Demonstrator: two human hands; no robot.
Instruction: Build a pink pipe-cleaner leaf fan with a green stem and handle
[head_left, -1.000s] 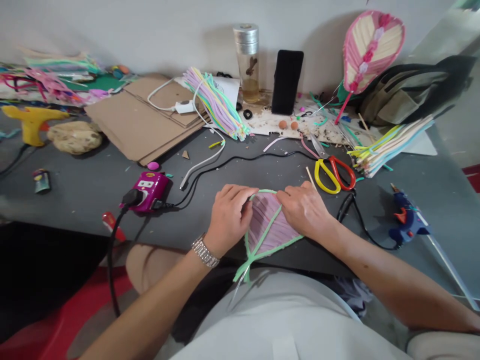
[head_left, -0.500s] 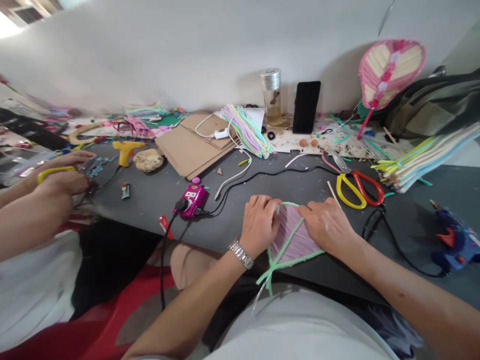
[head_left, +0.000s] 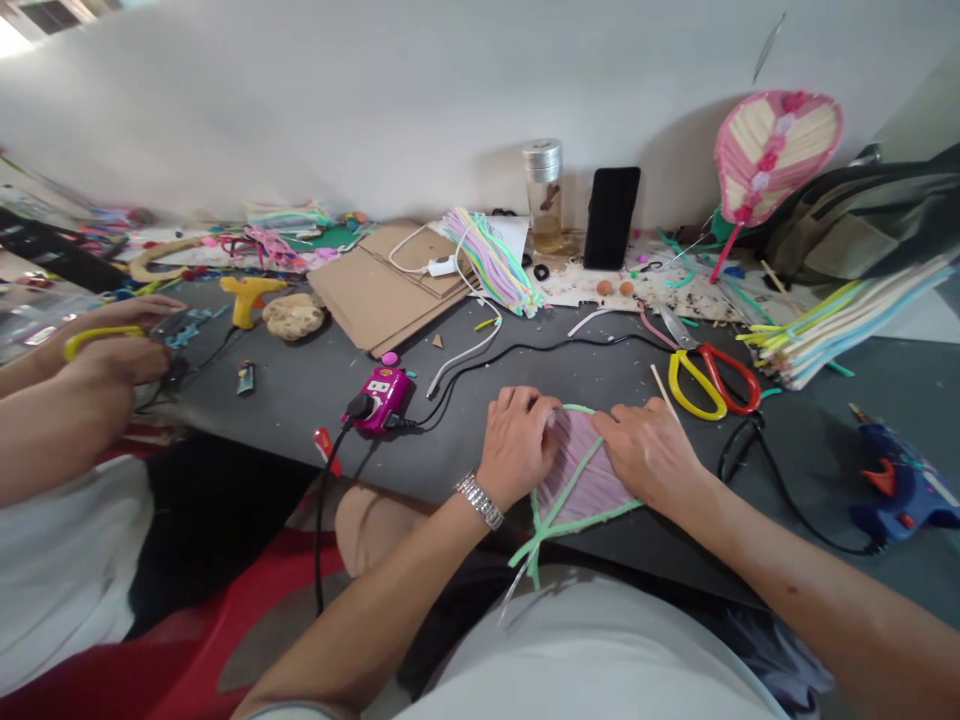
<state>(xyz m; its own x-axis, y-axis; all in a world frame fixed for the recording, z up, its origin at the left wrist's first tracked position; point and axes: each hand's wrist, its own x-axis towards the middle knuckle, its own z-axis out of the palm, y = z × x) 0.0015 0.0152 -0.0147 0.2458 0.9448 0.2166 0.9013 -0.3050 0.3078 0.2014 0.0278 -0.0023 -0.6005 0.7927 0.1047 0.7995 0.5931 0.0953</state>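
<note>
A fan-shaped pipe-cleaner piece [head_left: 589,478], lilac with a pale green rim and midrib, lies at the table's near edge with its tied green ends toward me. My left hand [head_left: 516,440] is closed on its far left rim, fingers curled and thumb over the edge. Closed on the far right rim is my right hand [head_left: 643,445], with its thumb near the top of the green midrib. A thin wire trails from the tied ends. Just beyond my right hand are scissors [head_left: 697,385] with one yellow and one red handle.
A magenta power socket [head_left: 382,400] with black cords sits to the left. At the right lies a blue glue gun [head_left: 904,480]. Behind are cardboard sheets [head_left: 360,290], pipe-cleaner bundles [head_left: 495,262], a phone [head_left: 612,218], a bottle [head_left: 543,195] and a pink fan [head_left: 776,155]. A co-worker's hands [head_left: 127,355] hold yellow-handled scissors at left.
The view has shifted slightly. Both my hands keep nearly the same hold on the rim, and the fan-shaped piece stays in place.
</note>
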